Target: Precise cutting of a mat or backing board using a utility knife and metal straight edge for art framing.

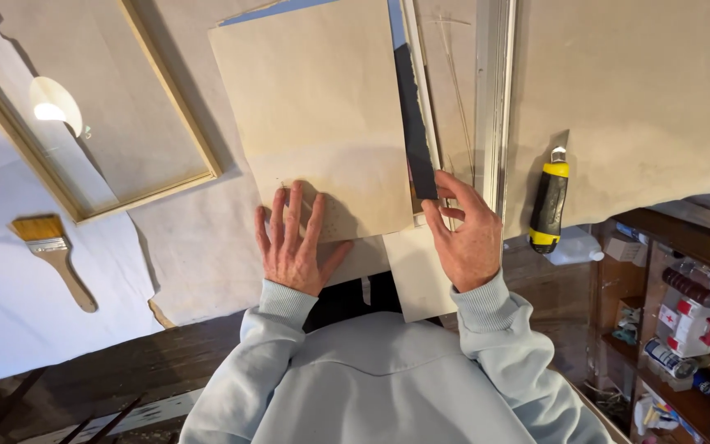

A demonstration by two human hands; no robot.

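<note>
A beige sheet of board (322, 107) lies on the paper-covered table in front of me. My left hand (293, 242) presses flat on its near edge, fingers spread. My right hand (466, 234) pinches the near end of a long dark strip (414, 123) that runs along the board's right edge. A white sheet (421, 275) sticks out under the board between my hands. A metal straightedge (495, 90) lies just right of the strip.
A yellow and black utility knife (550, 201) rests right of the straightedge. A wooden frame (92, 123) lies at the left, a flat paintbrush (53, 251) below it. Shelves with small containers (684, 321) stand at the lower right. Dark floor shows below the table edge.
</note>
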